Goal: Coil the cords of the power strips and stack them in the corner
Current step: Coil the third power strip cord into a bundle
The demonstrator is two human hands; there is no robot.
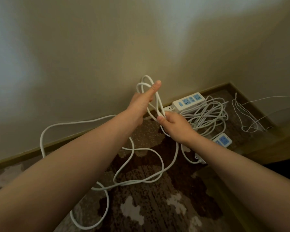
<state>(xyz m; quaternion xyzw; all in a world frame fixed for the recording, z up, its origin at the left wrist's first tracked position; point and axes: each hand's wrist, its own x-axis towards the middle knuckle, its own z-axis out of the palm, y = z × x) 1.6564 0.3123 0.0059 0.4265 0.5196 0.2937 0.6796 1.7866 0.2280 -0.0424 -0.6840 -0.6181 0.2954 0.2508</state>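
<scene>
My left hand (143, 102) is raised, thumb out, with two loops of a thick white cord (148, 84) hanging over it. My right hand (174, 125) pinches the lower end of those loops. The rest of that cord (132, 158) trails in wide curves over the carpet below my arms. A white power strip with blue sockets (188, 101) lies by the wall on a loose pile of thinner white cord (207, 114). A second strip (222, 139) lies just behind my right wrist, partly hidden.
A patterned brown carpet (157, 206) covers the floor, edged by a brown skirting board (57, 144). The room corner (229, 83) is at the right, with a thin white wire (246, 118) tangled near it. A white plug (199, 158) lies under my right forearm.
</scene>
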